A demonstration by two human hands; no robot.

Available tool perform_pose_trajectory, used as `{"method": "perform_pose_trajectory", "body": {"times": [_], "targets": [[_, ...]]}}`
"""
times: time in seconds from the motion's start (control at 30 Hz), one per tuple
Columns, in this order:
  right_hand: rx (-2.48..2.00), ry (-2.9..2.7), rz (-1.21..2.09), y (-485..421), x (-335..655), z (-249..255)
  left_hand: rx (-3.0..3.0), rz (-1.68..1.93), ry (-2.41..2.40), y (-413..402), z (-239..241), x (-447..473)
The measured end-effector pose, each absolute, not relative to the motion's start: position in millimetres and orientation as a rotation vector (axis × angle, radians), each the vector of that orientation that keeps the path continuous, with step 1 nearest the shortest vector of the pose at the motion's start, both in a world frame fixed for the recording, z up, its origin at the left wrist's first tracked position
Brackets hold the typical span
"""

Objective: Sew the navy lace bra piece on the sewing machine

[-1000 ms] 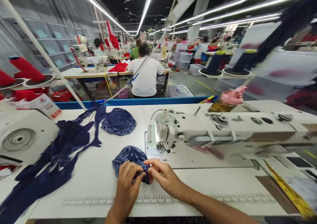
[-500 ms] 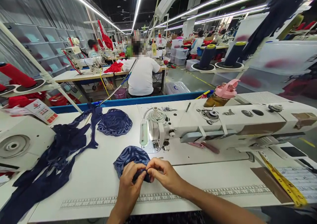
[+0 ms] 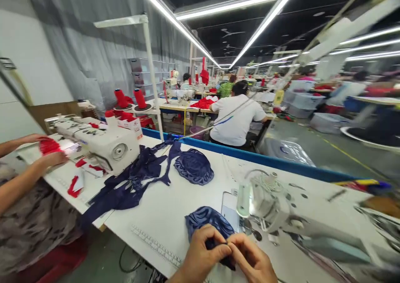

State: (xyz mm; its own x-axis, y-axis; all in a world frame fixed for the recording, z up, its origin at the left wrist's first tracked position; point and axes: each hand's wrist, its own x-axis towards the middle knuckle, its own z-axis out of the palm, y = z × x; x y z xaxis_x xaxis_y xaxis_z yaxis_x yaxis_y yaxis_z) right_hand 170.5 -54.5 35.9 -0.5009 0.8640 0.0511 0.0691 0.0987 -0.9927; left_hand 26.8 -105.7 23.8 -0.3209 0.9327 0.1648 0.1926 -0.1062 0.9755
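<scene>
My left hand (image 3: 200, 256) and right hand (image 3: 250, 260) meet at the near edge of the table (image 3: 162, 208), fingertips pinched together on the near rim of a navy lace cup (image 3: 208, 220). Both hands are closed on that rim, as they were half a second ago; the grip has not altered. What has changed is the view: the camera has swung left, so the hands now sit at the bottom of the frame and the neighbouring station has come into sight. I judge the work on the rim to be continuing, not finished.

The cup lies dome-up on the table, just left of the sewing machine (image 3: 281, 204), which is blurred. Its long axis runs roughly from the hands toward the far-left, with the pinched edge pointing at me.

Farther out, a second cup (image 3: 194, 171) rests near the far edge, touching a heap of navy straps (image 3: 131, 187) that trails toward the left edge. Beyond the heap stands another machine (image 3: 100, 143), where a co-worker's hands (image 3: 51, 158) hold red fabric (image 3: 48, 145). Red thread cones (image 3: 129, 98) stand behind it. A person in a white shirt (image 3: 236, 120) sits past the far edge, back turned.
</scene>
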Motion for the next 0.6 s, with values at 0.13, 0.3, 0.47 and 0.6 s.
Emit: {"method": "perform_pose_trajectory", "body": {"times": [0.13, 0.3, 0.47, 0.6], "targets": [[-0.878, -1.707, 1.505, -58, 163, 45, 1.238, 1.249, 1.403, -117, 35, 8], [-0.885, -1.566, 1.544, -62, 172, 37, 1.294, 1.108, 1.470, -114, 34, 9], [-0.920, -1.847, 1.154, -66, 191, 34, 1.297, 1.029, 1.509, -114, 40, 21], [-0.932, -2.034, 0.772, -54, 228, 34, 1.248, 1.029, 1.611, -110, 45, 15]]}}
